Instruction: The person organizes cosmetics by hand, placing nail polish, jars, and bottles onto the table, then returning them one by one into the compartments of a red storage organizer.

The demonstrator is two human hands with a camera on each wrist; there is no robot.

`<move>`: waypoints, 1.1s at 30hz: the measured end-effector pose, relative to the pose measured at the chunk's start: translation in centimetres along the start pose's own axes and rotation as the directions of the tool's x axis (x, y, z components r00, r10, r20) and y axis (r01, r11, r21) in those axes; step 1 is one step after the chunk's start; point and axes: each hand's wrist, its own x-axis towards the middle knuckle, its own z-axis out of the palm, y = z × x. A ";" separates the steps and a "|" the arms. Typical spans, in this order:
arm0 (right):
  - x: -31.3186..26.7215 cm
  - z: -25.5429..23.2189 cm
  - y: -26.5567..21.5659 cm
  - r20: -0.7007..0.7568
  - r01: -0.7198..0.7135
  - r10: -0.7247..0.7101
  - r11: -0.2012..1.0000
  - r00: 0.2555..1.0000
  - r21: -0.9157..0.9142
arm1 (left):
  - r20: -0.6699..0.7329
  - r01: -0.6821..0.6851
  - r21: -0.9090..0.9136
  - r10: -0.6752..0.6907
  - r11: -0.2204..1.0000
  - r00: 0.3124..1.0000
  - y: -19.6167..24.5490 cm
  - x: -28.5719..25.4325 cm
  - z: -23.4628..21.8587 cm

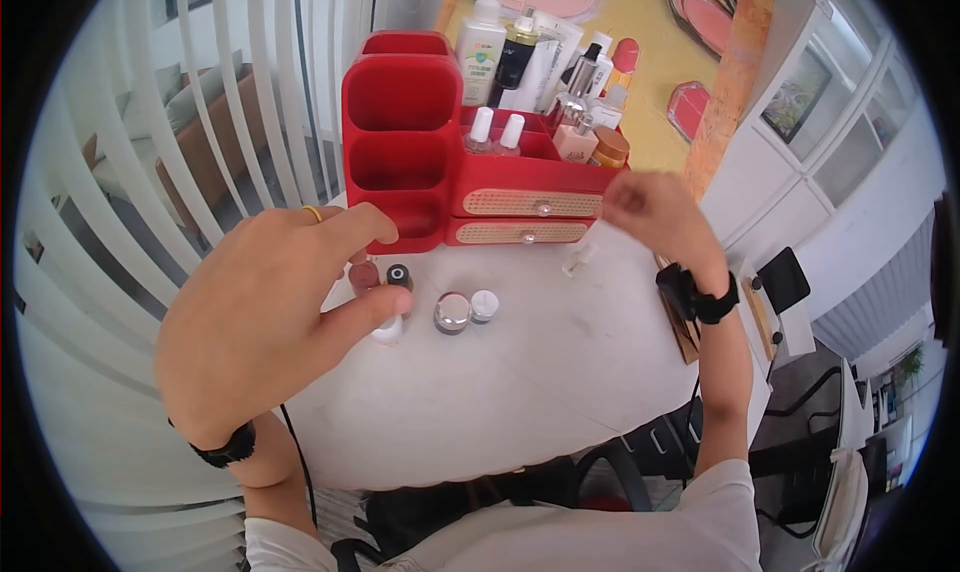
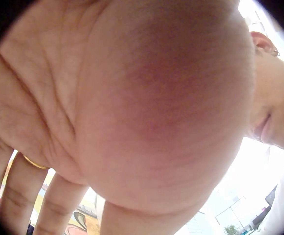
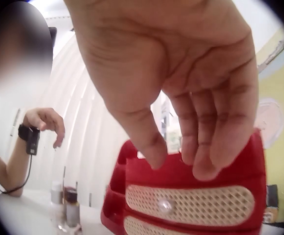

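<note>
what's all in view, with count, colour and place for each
organizer: 1, red, back of table
drawers: 2, woven tan fronts, in organizer
white-capped bottles: 2, clear, front left of drawers' top tray
bottles and tubes: several, mixed colours, organizer's rear
jars: 2, silver and white tops, table centre
small containers: at least 3, reddish, dark and white tops, left of jars
clear item: 1, blurred, before the drawers
table: 1, white, below organizer
blinds: several slats, white, left
poster: 1, yellow, behind organizer
cabinet: 1, white, right
wrist devices: 2, black, one per wrist
left hand: 1, gold ring, raised near small containers
right hand: 1, bare, by organizer's right end
</note>
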 end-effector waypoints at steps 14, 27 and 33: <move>-1.7 4.9 5.2 0.184 0.088 -0.105 0.991 0.977 0.098 | 0.032 0.064 -0.041 -0.062 0.997 0.998 0.1 0.1 -0.2; 7.1 -0.7 -3.5 -0.300 0.365 -0.322 0.926 0.898 0.099 | 0.019 0.035 -0.026 -0.034 0.999 0.999 -0.3 0.2 0.0; 8.1 1.5 -3.5 -0.114 0.276 -0.263 0.954 0.958 0.114 | -0.017 0.033 -0.008 -0.033 0.999 0.999 -0.6 -0.1 -0.2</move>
